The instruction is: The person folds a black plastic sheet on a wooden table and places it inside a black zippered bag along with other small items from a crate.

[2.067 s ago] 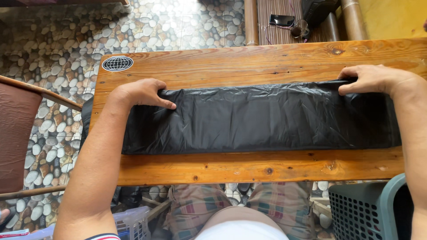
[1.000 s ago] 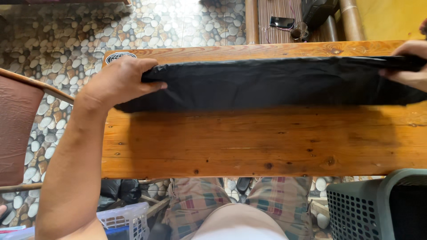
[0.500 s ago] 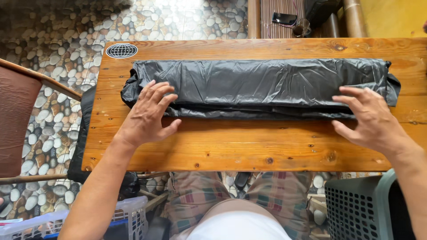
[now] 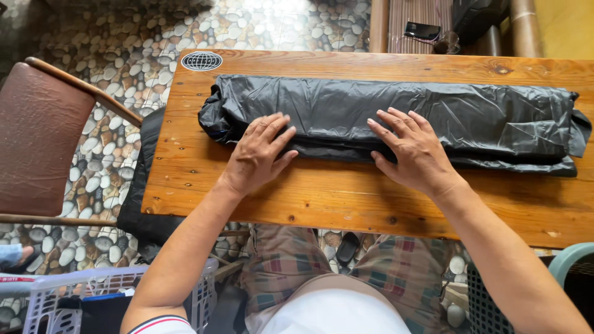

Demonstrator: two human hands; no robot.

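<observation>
Both hands pressing flat on a folded black plastic bag

The left hand [image 4: 258,154] and right hand [image 4: 413,150] lie palm-down with fingers spread, gripping nothing, on the near edge of the black bag [image 4: 396,117], which stretches from nine to three o'clock across the wooden counter [image 4: 346,201]. The slick plastic could spring open or slide if pressure eases. A brown chair [image 4: 37,136] stands at nine o'clock on a pebble floor [image 4: 111,37]; a white basket [image 4: 93,297] sits at seven.
</observation>
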